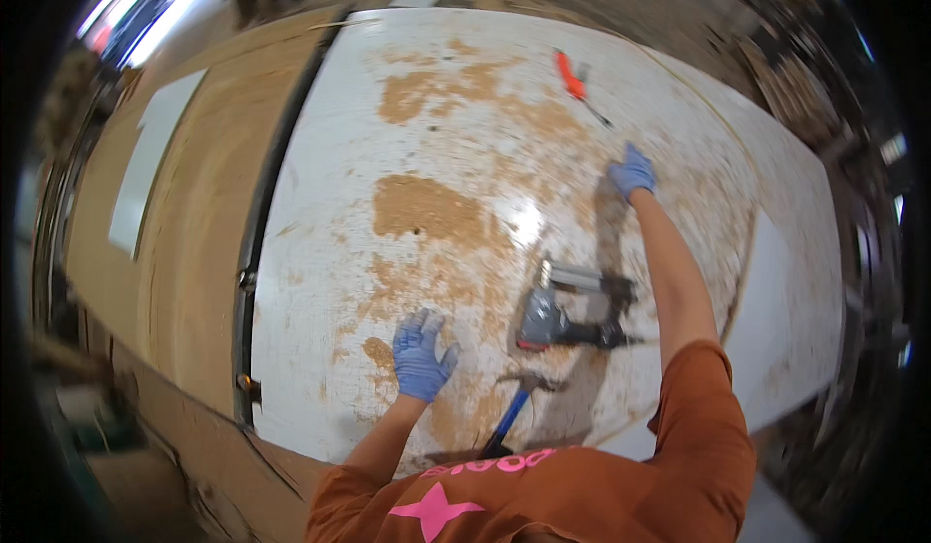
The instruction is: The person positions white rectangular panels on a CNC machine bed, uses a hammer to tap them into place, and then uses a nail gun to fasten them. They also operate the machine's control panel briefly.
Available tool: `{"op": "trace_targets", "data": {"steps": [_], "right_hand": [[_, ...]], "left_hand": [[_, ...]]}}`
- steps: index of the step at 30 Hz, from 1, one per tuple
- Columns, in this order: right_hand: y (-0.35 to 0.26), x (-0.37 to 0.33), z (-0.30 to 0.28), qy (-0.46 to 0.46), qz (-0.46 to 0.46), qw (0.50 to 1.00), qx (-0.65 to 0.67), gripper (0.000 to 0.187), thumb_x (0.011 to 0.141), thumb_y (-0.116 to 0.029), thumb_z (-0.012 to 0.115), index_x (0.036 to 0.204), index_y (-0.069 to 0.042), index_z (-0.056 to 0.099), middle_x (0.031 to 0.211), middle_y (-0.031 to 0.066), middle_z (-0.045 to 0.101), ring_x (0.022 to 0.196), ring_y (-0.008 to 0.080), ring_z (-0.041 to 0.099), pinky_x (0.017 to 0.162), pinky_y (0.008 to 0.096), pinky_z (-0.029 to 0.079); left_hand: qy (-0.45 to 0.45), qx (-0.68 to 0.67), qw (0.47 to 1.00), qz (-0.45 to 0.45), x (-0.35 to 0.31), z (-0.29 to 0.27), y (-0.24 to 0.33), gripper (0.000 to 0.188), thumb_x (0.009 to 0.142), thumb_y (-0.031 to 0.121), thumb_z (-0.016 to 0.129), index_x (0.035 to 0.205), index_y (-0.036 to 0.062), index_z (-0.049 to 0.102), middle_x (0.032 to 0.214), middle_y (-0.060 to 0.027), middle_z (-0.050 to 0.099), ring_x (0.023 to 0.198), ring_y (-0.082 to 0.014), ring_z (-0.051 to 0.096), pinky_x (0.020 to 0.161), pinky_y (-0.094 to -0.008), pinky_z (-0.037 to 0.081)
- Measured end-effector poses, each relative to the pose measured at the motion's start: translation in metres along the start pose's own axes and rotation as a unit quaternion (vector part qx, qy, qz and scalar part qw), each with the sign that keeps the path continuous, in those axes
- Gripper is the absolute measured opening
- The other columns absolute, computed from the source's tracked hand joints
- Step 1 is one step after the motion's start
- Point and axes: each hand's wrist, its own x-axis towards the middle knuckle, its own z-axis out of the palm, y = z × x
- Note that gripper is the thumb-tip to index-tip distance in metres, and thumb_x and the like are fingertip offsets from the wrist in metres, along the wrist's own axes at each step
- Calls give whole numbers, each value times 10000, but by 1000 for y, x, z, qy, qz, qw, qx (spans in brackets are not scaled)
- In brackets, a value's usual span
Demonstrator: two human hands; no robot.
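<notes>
My left hand (421, 359), in a blue glove, rests on the white, sawdust-strewn tabletop (310, 252) with its fingers spread and nothing in them. Farther off, at the right, my gloved right hand (633, 172) reaches over the same surface. Its fingers look partly extended, thumb apart, and I see nothing held. Just beyond it lies an orange-handled tool (570, 78) with a thin dark shaft, resembling a screwdriver. Between my arms a grey pneumatic nail gun (545, 318) lies on its side. A claw hammer (508, 415) with a blue handle lies close to my body, its lower end hidden by my shirt.
Left of a dark metal edge (272, 175) extends a brown wooden board (199, 242) bearing a white strip (155, 165). A white panel (761, 301) lies at the right, beneath a thin curved strip or hose (713, 107). Stacked wood pieces (790, 87) stand beyond the far right.
</notes>
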Motion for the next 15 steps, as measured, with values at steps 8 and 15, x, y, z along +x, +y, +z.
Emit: {"op": "trace_targets", "data": {"steps": [8,15], "right_hand": [[-33,105,55,28,1,999,-42,454,880,-321,548,1291,-128,551,1139,170,646,1045,357,626,895,466,492],[-2,51,61,30,-157,978,132,284,886,-275,575,1062,-65,651,962,185,684,886,323,664,778,430,505]], "left_hand": [[-27,20,999,-1,-3,-14,-1,578,760,393,722,1264,160,560,1344,-123,505,1252,-352,452,1070,-484,337],[-30,8,1000,-4,-4,-15,1,560,790,425,685,1265,163,546,1355,-83,499,1272,-314,437,1111,-459,291]]}}
